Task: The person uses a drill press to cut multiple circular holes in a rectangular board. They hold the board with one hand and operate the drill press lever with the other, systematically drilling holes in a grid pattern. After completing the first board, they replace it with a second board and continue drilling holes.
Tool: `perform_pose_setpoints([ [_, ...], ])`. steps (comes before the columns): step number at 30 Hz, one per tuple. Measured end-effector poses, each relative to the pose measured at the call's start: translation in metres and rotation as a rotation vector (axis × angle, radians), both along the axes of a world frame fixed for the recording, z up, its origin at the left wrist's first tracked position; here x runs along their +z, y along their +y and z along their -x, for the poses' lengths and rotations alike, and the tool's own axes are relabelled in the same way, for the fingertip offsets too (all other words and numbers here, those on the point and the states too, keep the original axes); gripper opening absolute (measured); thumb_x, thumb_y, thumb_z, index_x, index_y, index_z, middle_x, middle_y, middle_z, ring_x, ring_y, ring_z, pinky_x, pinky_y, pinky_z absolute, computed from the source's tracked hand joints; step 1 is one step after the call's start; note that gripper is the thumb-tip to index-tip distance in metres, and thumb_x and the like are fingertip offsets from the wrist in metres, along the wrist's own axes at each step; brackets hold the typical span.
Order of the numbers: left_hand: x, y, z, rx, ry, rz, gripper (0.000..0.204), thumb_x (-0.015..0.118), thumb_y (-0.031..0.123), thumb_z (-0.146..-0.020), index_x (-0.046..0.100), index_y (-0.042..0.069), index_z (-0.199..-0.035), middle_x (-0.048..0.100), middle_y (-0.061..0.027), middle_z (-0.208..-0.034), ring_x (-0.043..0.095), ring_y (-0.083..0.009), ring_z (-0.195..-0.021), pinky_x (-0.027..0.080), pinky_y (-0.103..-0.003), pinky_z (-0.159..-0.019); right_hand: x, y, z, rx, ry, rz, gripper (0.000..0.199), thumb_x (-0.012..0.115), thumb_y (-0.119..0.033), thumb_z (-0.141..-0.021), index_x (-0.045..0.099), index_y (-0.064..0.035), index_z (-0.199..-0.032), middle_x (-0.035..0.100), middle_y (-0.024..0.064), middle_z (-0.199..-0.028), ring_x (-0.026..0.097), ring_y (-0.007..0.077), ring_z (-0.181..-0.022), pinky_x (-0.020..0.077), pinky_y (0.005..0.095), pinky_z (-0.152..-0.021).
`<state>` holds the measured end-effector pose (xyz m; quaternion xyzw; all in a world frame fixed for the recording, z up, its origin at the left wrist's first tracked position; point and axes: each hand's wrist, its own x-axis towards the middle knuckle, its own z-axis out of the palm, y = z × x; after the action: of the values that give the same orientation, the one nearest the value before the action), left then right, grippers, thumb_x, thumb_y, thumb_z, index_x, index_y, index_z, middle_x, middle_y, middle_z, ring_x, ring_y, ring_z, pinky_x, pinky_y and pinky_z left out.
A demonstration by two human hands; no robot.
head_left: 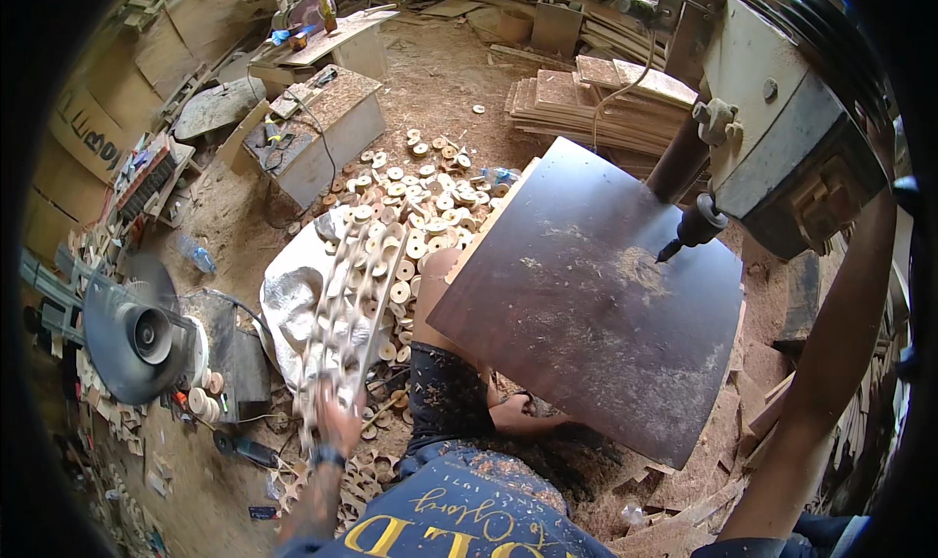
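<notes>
Pale, holed wooden board (349, 309) (blurred).

navy shirt (547, 499), lower centre: yellow lettering (386, 536), wood chips (493, 463) | dark sleeve (740, 549), lower right | black shorts (445, 390), mid-frame | dark wristband (328, 454), lower left

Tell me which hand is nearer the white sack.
Left. The left hand is just below the white sack in view; the right hand is far across, beside the drill press.
</notes>
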<state>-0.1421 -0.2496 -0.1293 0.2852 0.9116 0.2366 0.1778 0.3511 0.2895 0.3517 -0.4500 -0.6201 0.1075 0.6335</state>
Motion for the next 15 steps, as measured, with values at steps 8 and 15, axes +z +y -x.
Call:
perform_pose_setpoints([
  [8,-0.025,-0.174,-0.133,0.256,-0.217,0.426,0.075,0.064,0.044,-0.095,0.043,-0.006,-0.147,0.041,-0.0308,-0.150,0.043,-0.0394,-0.140,0.034,-0.053,-0.117,0.000,-0.020,0.015,-0.039,-0.013,-0.060,0.023,0.060,-0.032,-0.098,0.064,-0.0100,-0.104,0.048,-0.0027,-0.065,0.044,0.0093,-0.048,0.0335,0.0269,-0.041],
  [15,0.003,-0.093,-0.069,0.066,-0.040,0.169,0.065,0.058,0.037,-0.099,0.046,-0.006,-0.146,0.046,-0.0275,-0.148,0.045,-0.0352,-0.139,0.034,-0.049,-0.117,0.003,-0.002,0.032,0.002,0.063,-0.039,0.022,0.060,-0.031,-0.098,0.064,-0.0100,-0.100,0.044,-0.0037,-0.062,0.042,0.0092,-0.046,0.0321,0.0275,-0.040],
])
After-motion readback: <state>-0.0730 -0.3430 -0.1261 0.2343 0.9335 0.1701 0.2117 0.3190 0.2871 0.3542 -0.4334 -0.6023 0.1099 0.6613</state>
